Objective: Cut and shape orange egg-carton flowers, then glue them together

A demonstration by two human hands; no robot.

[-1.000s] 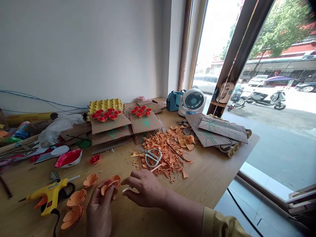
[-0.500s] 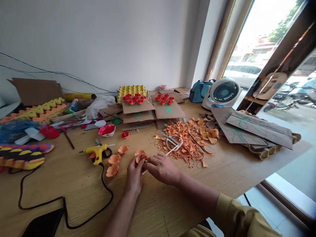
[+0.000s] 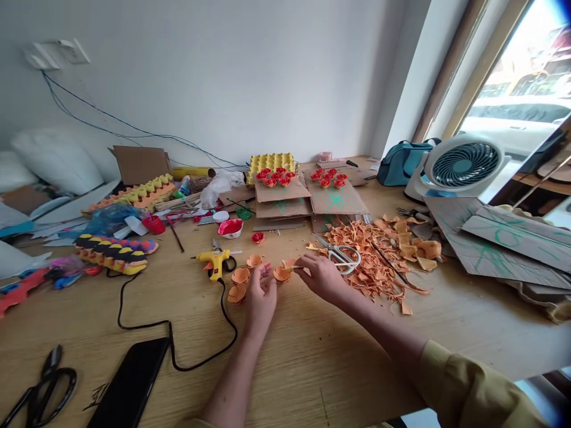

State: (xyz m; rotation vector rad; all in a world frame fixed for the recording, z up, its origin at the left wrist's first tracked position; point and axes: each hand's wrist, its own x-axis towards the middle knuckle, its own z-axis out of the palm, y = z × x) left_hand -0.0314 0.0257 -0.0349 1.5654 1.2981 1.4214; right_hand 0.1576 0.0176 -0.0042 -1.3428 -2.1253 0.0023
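Observation:
My left hand (image 3: 262, 291) is raised with its fingers partly spread and nothing between them, just left of an orange petal cup (image 3: 281, 274). On the cup's other side, my right hand (image 3: 319, 274) is closed in a pinch on a thin pale stick (image 3: 294, 267), whose tip is at the cup. Whether the cup rests on the table or on the stick, I cannot tell. Another orange cup (image 3: 289, 263) shows partly behind it. Left of my left hand sit small stacks of orange cups (image 3: 241, 276). A yellow glue gun (image 3: 215, 263) lies beyond them.
Orange scraps (image 3: 379, 252) are heaped on the right, with white-handled scissors (image 3: 344, 257) on them. Red flowers (image 3: 329, 177) stand on cardboard (image 3: 339, 201) at the back. A black cord (image 3: 178, 365) loops past a phone (image 3: 131, 383). Black-handled scissors (image 3: 49, 386) lie front left.
My left hand has let go of the orange cup and opened. My right hand has drawn back to the right, still pinching the stick. The view has swung left.

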